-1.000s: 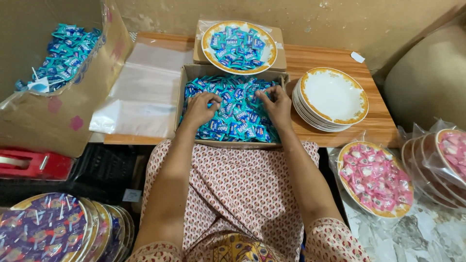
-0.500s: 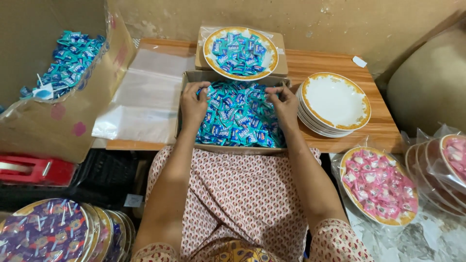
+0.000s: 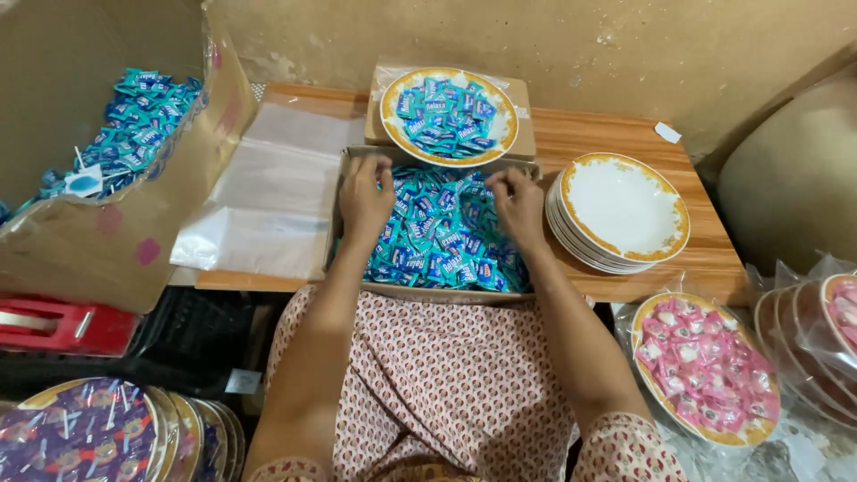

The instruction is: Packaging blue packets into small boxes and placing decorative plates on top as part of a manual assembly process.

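Both hands sit in a shallow cardboard box [image 3: 350, 161] full of small blue candy sachets [image 3: 442, 236], box on the near edge of a wooden surface [image 3: 616, 134], right in front of the person's lap.

Left hand [image 3: 364, 198]: palm down on the left part of the sachet pile, fingers [image 3: 375, 170] curled forward toward the far box wall, pressing into sachets. Cannot tell if any sachet is actually pinched; fingertips partly hidden.

Right hand [image 3: 518, 203]: palm down on the right part of the pile, fingers bent and bunched at the far end, touching sachets. Grasp unclear too, looks loosely clenched over the pile.

Just behind the box, touching its far wall: a gold-rimmed plate [image 3: 393, 94] heaped with the same blue sachets, resting on a flat carton.

Right of the box: stack of empty white plates [image 3: 620, 210] with gold rims, just beside the right hand, on the surface.

Left of the box: clear plastic sheets [image 3: 277, 192] lying flat on the surface. Further left, a big open carton [image 3: 116, 241] with more blue sachets inside, tilted.

Lower right, off the surface: plate of pink sachets [image 3: 705, 370] in clear wrap, more wrapped plates [image 3: 821, 330] stacked on edge beside it.

Lower left: wrapped plates of purple sachets [image 3: 76, 437], standing in a row. A red tool [image 3: 54, 323] lies left of the lap, kind unclear.

Person wears a patterned pink garment [image 3: 437, 384].
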